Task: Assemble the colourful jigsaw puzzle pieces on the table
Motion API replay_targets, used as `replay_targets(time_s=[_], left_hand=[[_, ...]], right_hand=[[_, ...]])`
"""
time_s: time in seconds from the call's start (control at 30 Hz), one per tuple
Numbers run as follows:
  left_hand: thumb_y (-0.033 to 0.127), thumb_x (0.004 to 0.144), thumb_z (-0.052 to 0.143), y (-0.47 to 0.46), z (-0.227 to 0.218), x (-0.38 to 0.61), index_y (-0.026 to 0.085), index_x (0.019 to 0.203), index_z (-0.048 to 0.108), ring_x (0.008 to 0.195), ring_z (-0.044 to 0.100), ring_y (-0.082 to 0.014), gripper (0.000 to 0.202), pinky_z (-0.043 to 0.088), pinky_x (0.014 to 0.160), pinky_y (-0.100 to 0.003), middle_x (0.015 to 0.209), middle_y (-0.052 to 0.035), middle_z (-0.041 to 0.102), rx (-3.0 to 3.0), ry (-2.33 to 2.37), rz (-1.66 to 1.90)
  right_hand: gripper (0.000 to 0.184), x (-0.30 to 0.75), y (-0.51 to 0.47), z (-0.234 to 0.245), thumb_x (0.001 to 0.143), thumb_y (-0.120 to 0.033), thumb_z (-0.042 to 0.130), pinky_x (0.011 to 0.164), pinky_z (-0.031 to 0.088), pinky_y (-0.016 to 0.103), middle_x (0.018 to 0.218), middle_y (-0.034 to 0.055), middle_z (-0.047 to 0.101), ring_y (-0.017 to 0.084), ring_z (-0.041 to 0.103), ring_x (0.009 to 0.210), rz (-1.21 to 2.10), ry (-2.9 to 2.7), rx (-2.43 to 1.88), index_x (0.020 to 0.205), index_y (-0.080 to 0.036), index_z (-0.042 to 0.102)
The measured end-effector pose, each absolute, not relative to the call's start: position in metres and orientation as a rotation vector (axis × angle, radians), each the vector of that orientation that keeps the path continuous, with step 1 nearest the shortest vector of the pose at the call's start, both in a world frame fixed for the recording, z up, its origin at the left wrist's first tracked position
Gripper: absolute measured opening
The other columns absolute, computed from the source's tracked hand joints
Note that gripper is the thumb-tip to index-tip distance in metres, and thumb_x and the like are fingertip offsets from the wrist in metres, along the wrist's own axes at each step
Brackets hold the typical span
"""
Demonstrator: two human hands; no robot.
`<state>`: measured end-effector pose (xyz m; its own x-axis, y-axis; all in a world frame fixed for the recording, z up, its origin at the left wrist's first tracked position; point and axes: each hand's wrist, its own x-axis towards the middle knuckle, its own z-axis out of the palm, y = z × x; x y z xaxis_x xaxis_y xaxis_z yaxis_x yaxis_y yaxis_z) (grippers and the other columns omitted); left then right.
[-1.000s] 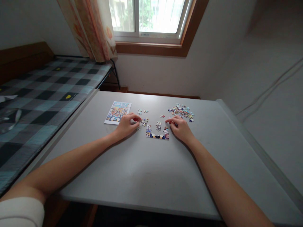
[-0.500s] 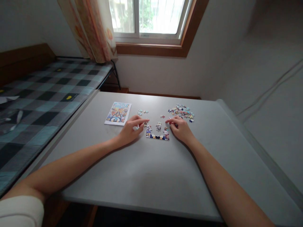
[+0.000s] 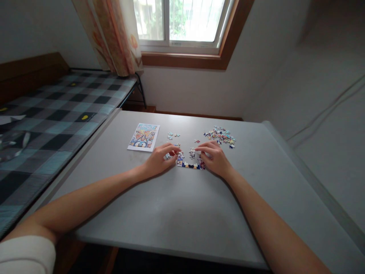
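A partly joined jigsaw puzzle (image 3: pixel 191 166) lies on the table, its assembled pieces making a U shape with a dark blue bottom row. My left hand (image 3: pixel 161 158) is at the left side of the U, its fingers bent and thumb apart from the index finger. Small pieces show through the gap beneath that hand. Over the right side of the U is my right hand (image 3: pixel 215 156), index finger stretched toward a small cluster of pieces (image 3: pixel 192 153) in the middle. Its thumb is lower, and I see nothing held in either hand.
A heap of loose pieces (image 3: pixel 219 135) lies behind my right hand. The picture card (image 3: pixel 144 137) is at the left, with a few pieces (image 3: pixel 170 135) beside it. One reddish piece (image 3: pixel 197 141) sits alone. A checked bed (image 3: pixel 62 110) adjoins the table's left side.
Both hands have moved slightly nearer to me, down onto the two sides of the puzzle. My right hand has shifted left and now covers part of the puzzle's right side.
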<state>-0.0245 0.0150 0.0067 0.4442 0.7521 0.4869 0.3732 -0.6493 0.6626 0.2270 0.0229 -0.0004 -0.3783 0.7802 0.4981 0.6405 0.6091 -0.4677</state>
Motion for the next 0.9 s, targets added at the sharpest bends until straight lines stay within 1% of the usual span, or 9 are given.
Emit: replay_targets(time_s=[0.07, 0.17, 0.33, 0.47, 0.57, 0.7, 0.9], left_hand=[[0.018, 0.086, 0.056, 0.015, 0.007, -0.025, 0.019, 0.100, 0.068, 0.081, 0.062, -0.0116, 0.018, 0.051, 0.077, -0.025, 0.092, -0.0049, 0.065, 2.261, 0.935, 1.097], [0.018, 0.085, 0.058, 0.015, 0.006, -0.025, 0.018, 0.098, 0.069, 0.083, 0.062, -0.0120, 0.017, 0.051, 0.078, -0.025, 0.092, -0.0053, 0.065, 2.297, 0.908, 1.103], [0.020, 0.083, 0.062, 0.017, 0.000, -0.024, 0.015, 0.102, 0.068, 0.075, 0.064, -0.0093, 0.021, 0.055, 0.073, -0.023, 0.096, -0.0058, 0.063, 2.208, 0.889, 1.126], [0.020, 0.083, 0.061, 0.019, -0.002, -0.024, 0.014, 0.107, 0.066, 0.080, 0.066, -0.0101, 0.025, 0.058, 0.076, -0.023, 0.100, -0.0067, 0.062, 2.057, 0.859, 1.125], [0.020, 0.082, 0.062, 0.018, 0.001, -0.024, 0.015, 0.104, 0.067, 0.079, 0.066, -0.0102, 0.023, 0.058, 0.075, -0.023, 0.098, -0.0062, 0.064, 2.055, 0.908, 1.132], [0.021, 0.081, 0.064, 0.018, 0.006, -0.024, 0.016, 0.098, 0.069, 0.079, 0.065, -0.0113, 0.018, 0.055, 0.072, -0.023, 0.093, -0.0056, 0.067, 2.161, 0.989, 1.131], [0.025, 0.082, 0.065, 0.019, 0.004, -0.024, 0.019, 0.096, 0.069, 0.083, 0.065, -0.0132, 0.015, 0.050, 0.078, -0.027, 0.092, -0.0038, 0.069, 2.307, 1.059, 1.092]], right_hand=[[0.025, 0.224, 0.021, 0.002, 0.083, -0.015, 0.052, 0.091, 0.043, 0.039, 0.094, 0.0037, 0.071, 0.020, 0.055, 0.093, 0.284, -2.193, -1.062, 0.093, -0.025, 0.073], [0.028, 0.223, 0.020, 0.002, 0.083, -0.015, 0.052, 0.094, 0.042, 0.040, 0.101, 0.0033, 0.071, 0.021, 0.054, 0.098, 0.292, -2.219, -1.067, 0.101, -0.025, 0.072], [0.036, 0.226, 0.023, -0.003, 0.083, -0.015, 0.052, 0.097, 0.042, 0.043, 0.108, 0.0041, 0.070, 0.022, 0.054, 0.104, 0.283, -2.176, -1.117, 0.115, -0.023, 0.066], [0.037, 0.227, 0.024, -0.006, 0.083, -0.014, 0.052, 0.096, 0.043, 0.043, 0.108, 0.0041, 0.070, 0.023, 0.055, 0.103, 0.279, -2.164, -1.105, 0.116, -0.023, 0.066], [0.036, 0.227, 0.024, -0.006, 0.082, -0.015, 0.053, 0.097, 0.043, 0.043, 0.108, 0.0040, 0.070, 0.023, 0.055, 0.104, 0.283, -2.163, -1.114, 0.115, -0.023, 0.066], [0.036, 0.227, 0.024, -0.007, 0.082, -0.015, 0.053, 0.097, 0.043, 0.043, 0.108, 0.0038, 0.070, 0.023, 0.055, 0.104, 0.298, -2.159, -1.119, 0.115, -0.023, 0.066], [0.036, 0.227, 0.025, -0.008, 0.082, -0.014, 0.054, 0.095, 0.044, 0.043, 0.108, 0.0048, 0.070, 0.023, 0.057, 0.104, 0.307, -2.148, -1.119, 0.114, -0.023, 0.066]])
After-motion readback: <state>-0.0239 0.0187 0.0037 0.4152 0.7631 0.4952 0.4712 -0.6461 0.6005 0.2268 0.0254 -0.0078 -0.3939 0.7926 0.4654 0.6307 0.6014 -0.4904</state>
